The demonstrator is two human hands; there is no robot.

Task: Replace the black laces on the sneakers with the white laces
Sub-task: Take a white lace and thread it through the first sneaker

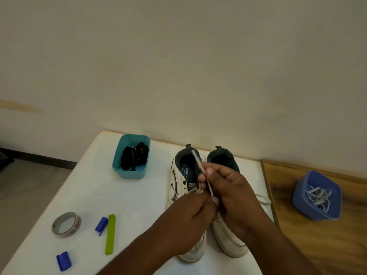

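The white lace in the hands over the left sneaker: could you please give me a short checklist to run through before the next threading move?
1. White lace held firmly: ok, both the right hand and the left hand pinch it.
2. Lace tip free to thread: ok, it sticks up past the fingers.
3. Black laces off the sneakers: ok, they lie in the teal tub.
4. Next eyelet on the left sneaker visible: cannot tell, the hands cover it.
5. Spare white laces within reach: ok, some lie in the blue tub.
6. Right sneaker laced: cannot tell, mostly hidden.
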